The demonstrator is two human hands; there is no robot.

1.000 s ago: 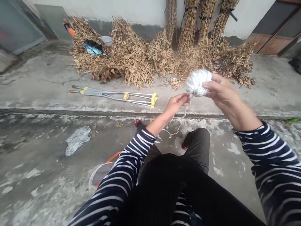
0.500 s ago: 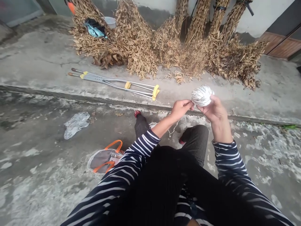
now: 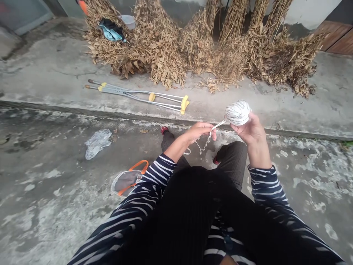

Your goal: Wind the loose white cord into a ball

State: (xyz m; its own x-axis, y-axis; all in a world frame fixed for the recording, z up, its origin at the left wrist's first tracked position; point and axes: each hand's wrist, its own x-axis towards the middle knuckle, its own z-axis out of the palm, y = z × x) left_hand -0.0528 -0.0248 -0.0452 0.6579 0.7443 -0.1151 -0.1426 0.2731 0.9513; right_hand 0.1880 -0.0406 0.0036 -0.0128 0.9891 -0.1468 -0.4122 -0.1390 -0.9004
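Note:
A white ball of cord (image 3: 237, 112) with thin dark streaks is held up by my right hand (image 3: 251, 131), its fingers wrapped round the lower right side. To the left and slightly lower, my left hand (image 3: 200, 131) pinches the white strand (image 3: 218, 125) that runs from the ball. Below my left fingers the strand hangs in a twisted, curly length (image 3: 205, 144), with a loose loop beside it over my lap. Both hands are apart, with the strand stretched between them.
Two crutches (image 3: 138, 95) with yellow pads lie on the raised concrete ledge (image 3: 49, 84). Dried plant bundles (image 3: 165, 51) lean on the wall behind. A crumpled clear plastic bag (image 3: 97, 144) and a grey bag with orange handles (image 3: 128, 181) are on the lower ground at left.
My left hand has moved left and down, away from the ball, and a length of strand now spans the gap. My right hand still holds the ball. The view has shifted slightly.

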